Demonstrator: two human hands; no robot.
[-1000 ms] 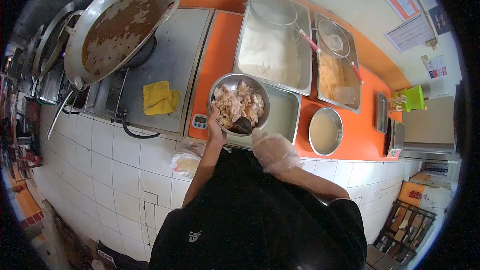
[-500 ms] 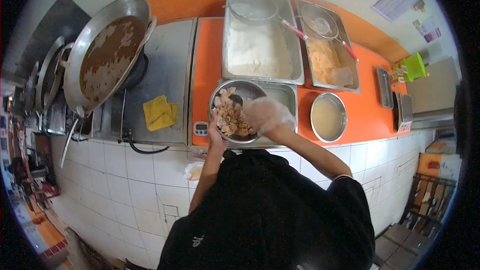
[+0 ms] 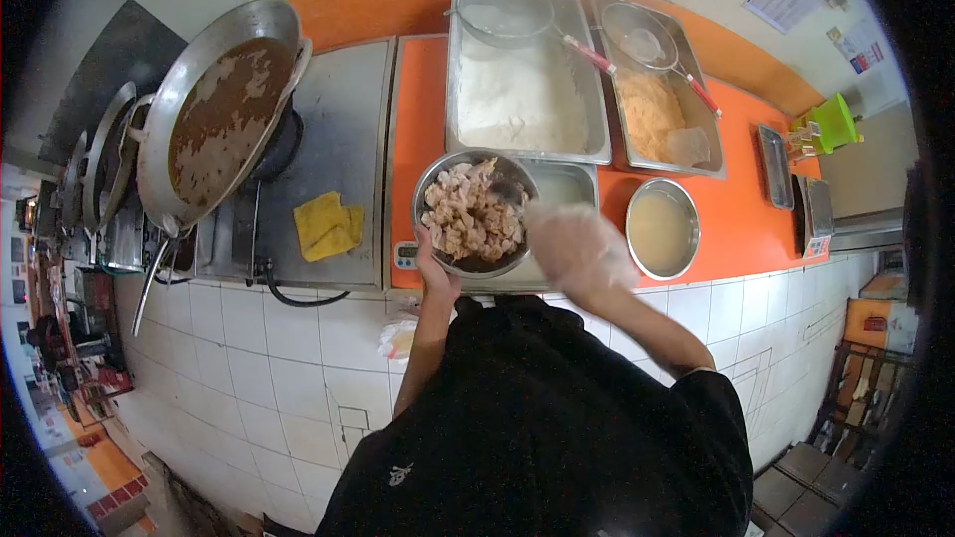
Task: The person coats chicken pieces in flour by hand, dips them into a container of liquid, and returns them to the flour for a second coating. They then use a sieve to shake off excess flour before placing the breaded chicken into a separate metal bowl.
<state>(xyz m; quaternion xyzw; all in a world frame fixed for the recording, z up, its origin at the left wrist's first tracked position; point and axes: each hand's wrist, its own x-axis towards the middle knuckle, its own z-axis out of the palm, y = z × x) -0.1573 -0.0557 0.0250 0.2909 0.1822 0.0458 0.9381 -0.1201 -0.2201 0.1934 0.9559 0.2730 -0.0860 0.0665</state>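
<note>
A steel mixing bowl point(image 3: 422, 188) holds many pieces of raw, seasoned-looking meat point(image 3: 473, 219). My left hand point(image 3: 437, 270) is closed on the bowl's near-left rim. A loose clear plastic glove covers my right hand point(image 3: 582, 251), which is just right of the bowl and smeared by motion. From it a dark, spoon-like utensil point(image 3: 510, 191) reaches over the right side of the meat; the grip itself is hidden by glove and blur. Under and behind the bowl is a steel tray point(image 3: 567, 183), partly covered.
Behind stand a pan of white flour point(image 3: 522, 104) and a pan of orange crumbs point(image 3: 647, 109), each with a strainer. A bowl of pale liquid point(image 3: 662, 231) is at right. To the left are a wok of brown oil point(image 3: 224, 109), a yellow cloth point(image 3: 328, 226) and a timer point(image 3: 406, 255).
My right hand has moved right and slightly toward me, off the meat, with the dark utensil shifting right. The meat lies rearranged and more of it shows. My left hand stays on the rim.
</note>
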